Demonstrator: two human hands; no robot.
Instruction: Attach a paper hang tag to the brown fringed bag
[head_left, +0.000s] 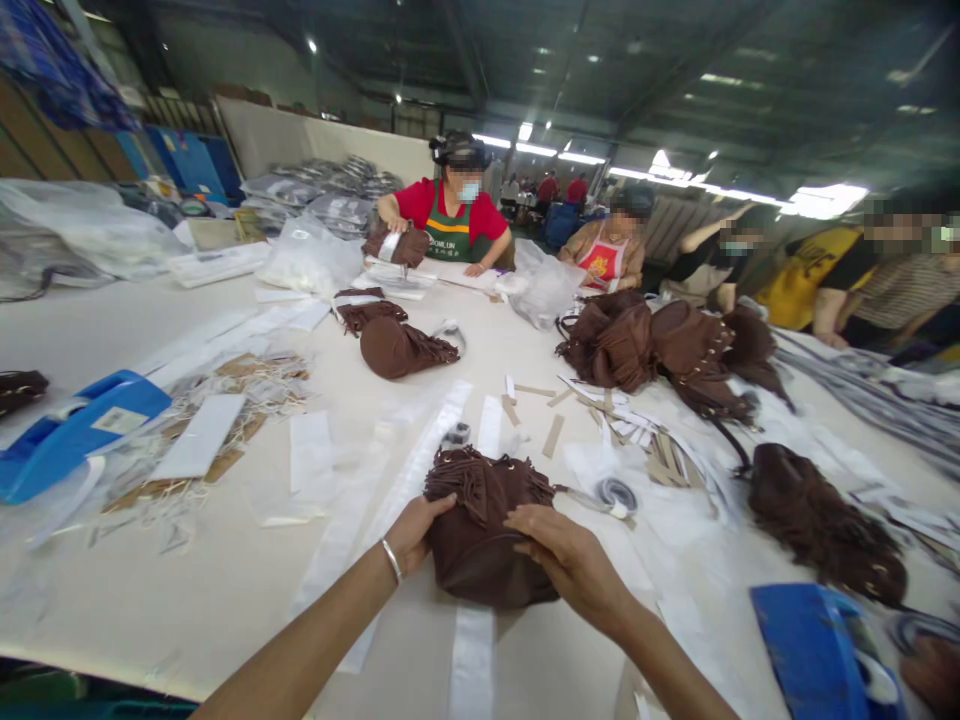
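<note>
- Left hand (pixel 417 535) grasps the brown fringed bag (pixel 487 560) by its left side, thumb on top.
- Right hand (pixel 574 560) rests against the bag's right side, fingers outstretched rather than clenched.
- Fringe facing far, the bag sits at the near middle of the pale table (pixel 150 610), over a white strip (pixel 474 665).
- Just right of it lies a wrapped, coiled strap (pixel 616 495); beyond that, beige strips (pixel 553 436) are scattered.
- Left, a blue tape dispenser (pixel 112 405) stands beside corded tags (pixel 255 385); another blue dispenser (pixel 806 640) is near right.
- More brown bags (pixel 615 345) are heaped far right.
- At the far side, a person in a green apron (pixel 448 225) touches a brown bundle (pixel 397 245).
</note>
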